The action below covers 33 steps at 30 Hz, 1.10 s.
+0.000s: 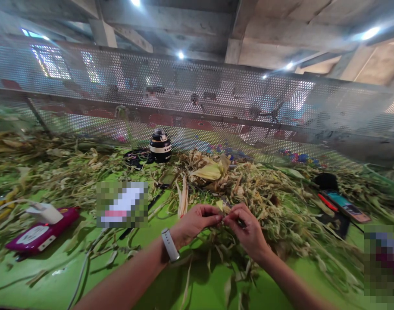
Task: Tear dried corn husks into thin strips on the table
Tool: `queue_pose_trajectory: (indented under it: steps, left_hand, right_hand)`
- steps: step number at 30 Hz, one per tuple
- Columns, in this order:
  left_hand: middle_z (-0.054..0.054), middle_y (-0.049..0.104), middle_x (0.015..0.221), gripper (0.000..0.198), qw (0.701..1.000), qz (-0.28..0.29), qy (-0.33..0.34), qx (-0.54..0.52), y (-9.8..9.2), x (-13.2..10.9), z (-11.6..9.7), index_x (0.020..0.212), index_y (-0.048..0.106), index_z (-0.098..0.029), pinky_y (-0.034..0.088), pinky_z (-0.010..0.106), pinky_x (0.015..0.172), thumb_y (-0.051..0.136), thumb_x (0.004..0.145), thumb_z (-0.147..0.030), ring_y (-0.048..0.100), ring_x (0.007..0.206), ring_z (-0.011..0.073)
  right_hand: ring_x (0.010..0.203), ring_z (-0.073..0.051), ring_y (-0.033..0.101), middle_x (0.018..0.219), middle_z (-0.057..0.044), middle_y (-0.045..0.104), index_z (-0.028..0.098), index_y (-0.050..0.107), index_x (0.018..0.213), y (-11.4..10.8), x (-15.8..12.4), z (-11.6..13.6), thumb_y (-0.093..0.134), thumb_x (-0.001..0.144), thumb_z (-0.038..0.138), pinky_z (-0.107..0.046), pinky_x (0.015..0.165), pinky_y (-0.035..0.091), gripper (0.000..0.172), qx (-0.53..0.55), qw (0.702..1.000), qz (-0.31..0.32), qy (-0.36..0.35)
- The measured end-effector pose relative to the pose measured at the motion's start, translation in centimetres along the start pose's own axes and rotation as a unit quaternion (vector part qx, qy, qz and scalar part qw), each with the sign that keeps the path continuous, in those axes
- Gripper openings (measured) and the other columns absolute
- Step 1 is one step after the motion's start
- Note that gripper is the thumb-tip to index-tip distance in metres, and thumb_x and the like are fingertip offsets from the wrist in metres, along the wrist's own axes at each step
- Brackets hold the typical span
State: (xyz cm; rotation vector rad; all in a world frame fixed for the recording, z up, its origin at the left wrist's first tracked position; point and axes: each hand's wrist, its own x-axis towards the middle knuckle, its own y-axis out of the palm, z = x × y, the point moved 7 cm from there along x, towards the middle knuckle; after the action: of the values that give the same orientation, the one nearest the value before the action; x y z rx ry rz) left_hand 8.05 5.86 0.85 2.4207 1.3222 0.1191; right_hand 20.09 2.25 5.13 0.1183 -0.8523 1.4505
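Note:
My left hand (197, 221), with a white band on its wrist, and my right hand (245, 228) meet over a heap of dry corn husks (264, 193) on the green table (54, 275). Both hands have their fingers pinched together on a small piece of husk (223, 207) between them. Long pale and yellow-green strips lie under and around the hands. What exactly the fingertips hold beyond the husk strip is too small to tell.
A magenta power bank (38, 234) with a white plug lies at the left. A black-and-cream jar (160, 146) stands at the back by the perforated metal screen (197, 94). A phone (345, 206) lies at the right. Husks cover most of the table.

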Motion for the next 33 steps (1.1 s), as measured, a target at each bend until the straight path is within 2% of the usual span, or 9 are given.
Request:
queue_pose_trajectory:
  steps: [7,14,24,29,33]
  left_hand:
    - [0.000,0.062,0.062,0.027,0.999,-0.015,0.027,0.019,0.3,-0.2,-0.7,0.064,0.068,-0.012,0.038,0.022,0.063,0.080,0.051,-0.033,0.050,0.060,0.0093]
    - [0.002,0.065,0.066,0.033,0.998,-0.032,0.034,0.035,0.3,-0.2,-0.8,0.069,0.070,-0.012,0.039,0.022,0.064,0.079,0.051,-0.037,0.052,0.063,0.0102]
    - [0.006,0.067,0.075,0.035,0.997,-0.001,0.055,0.055,0.7,-0.2,-0.5,0.079,0.071,-0.012,0.042,0.028,0.074,0.075,0.057,-0.039,0.056,0.071,0.0150]
    - [0.007,0.067,0.078,0.027,0.996,0.010,0.066,0.066,0.8,-0.3,-0.5,0.080,0.071,-0.013,0.042,0.027,0.075,0.073,0.062,-0.033,0.058,0.075,0.0153]
    - [0.005,0.066,0.076,0.032,0.993,-0.014,0.055,0.107,0.4,-0.3,-0.3,0.084,0.070,-0.011,0.042,0.025,0.069,0.074,0.061,-0.032,0.056,0.069,0.0135]
  right_hand:
    - [0.070,-0.015,0.048,0.076,-0.003,0.049,0.020,0.050,0.071,0.9,-0.7,-0.9,0.052,0.085,0.028,-0.026,0.061,0.041,0.016,-0.002,0.999,-0.021,0.032]
    - [0.066,-0.013,0.046,0.072,-0.001,0.048,0.020,0.049,0.071,1.1,-1.0,-1.9,0.051,0.084,0.032,-0.025,0.060,0.041,0.018,0.031,0.996,-0.023,0.083]
    - [0.063,-0.014,0.048,0.070,-0.001,0.053,0.019,0.051,0.072,1.0,-1.1,-2.3,0.056,0.079,0.036,-0.025,0.057,0.041,0.018,0.040,0.990,-0.046,0.130]
    - [0.067,-0.014,0.053,0.076,-0.001,0.055,0.020,0.045,0.093,1.5,-1.5,-3.2,0.057,0.079,0.038,-0.025,0.062,0.044,0.025,0.110,0.977,-0.056,0.172]
    - [0.063,-0.013,0.050,0.069,0.002,0.051,0.020,0.046,0.084,2.1,-1.4,-4.0,0.061,0.074,0.042,-0.024,0.058,0.042,0.028,0.167,0.964,-0.040,0.203]
